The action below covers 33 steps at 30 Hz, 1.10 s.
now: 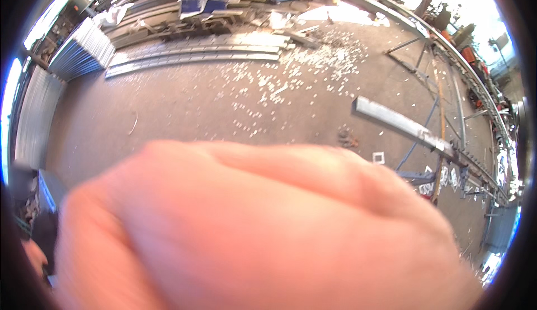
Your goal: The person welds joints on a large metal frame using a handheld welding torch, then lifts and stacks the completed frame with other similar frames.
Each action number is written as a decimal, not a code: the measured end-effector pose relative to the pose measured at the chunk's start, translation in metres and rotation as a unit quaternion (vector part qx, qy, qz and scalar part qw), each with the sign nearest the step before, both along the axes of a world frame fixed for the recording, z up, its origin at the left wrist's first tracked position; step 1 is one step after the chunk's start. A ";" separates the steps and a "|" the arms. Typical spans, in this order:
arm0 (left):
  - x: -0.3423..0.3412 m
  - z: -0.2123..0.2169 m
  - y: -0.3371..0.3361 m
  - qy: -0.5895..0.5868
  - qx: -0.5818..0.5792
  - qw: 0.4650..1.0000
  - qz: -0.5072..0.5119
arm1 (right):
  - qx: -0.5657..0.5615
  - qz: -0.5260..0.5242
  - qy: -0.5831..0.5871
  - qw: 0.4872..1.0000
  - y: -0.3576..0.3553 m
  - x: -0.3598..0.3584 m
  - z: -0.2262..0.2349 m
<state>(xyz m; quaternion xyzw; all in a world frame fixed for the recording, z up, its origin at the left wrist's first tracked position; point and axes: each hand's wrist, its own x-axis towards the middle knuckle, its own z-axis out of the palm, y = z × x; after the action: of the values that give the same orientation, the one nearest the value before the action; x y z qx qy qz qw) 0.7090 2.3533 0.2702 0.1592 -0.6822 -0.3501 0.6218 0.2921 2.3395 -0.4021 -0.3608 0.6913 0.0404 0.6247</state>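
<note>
A large, blurred hand very close to the camera, which looks like my right hand [268, 226], fills the lower middle of the head view. Its back and bent knuckles face me, but the fingertips are out of sight. Whether it grips anything cannot be made out. Low at the left rim shows a small patch of skin that may be my left hand [34, 257], beside a dark shape [46, 234]. Its fingers are too unclear to read. Beyond the big hand, a long grey metal beam [391, 118] lies across a stand on the right.
Small pale pieces [335, 55] litter the concrete floor [184, 103]. Long metal profiles [196, 57] lie at the back, before a heap of lengths of material [162, 22]. Stacked metal sheets [39, 114] stand at left. A metal frame [417, 66] and a square plate [378, 158] are at right.
</note>
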 end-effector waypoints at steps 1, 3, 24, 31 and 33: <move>0.013 0.004 -0.028 0.020 -0.005 1.000 -0.014 | -0.019 -0.023 -0.005 1.000 -0.045 0.015 0.035; 0.035 0.014 -0.096 0.031 -0.006 0.999 -0.041 | -0.068 -0.084 -0.031 0.994 -0.132 0.039 0.080; 0.322 -0.151 -0.760 0.029 0.188 0.980 0.063 | -0.169 -0.010 0.152 0.974 -0.582 0.285 0.090; 0.444 -0.569 -0.721 -0.525 0.643 0.523 0.192 | -0.138 0.015 0.073 0.988 -0.844 0.384 0.151; 0.454 -0.615 -0.683 -0.528 0.746 0.405 0.012 | -0.231 0.087 0.123 0.961 -0.892 0.394 0.144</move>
<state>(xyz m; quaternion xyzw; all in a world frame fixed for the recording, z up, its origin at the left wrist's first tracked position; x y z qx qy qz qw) 1.1631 1.6699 -0.3449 0.7219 -0.3413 -0.5594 -0.2224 0.6864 1.4472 -0.2582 -0.5461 0.7193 -0.0221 0.4287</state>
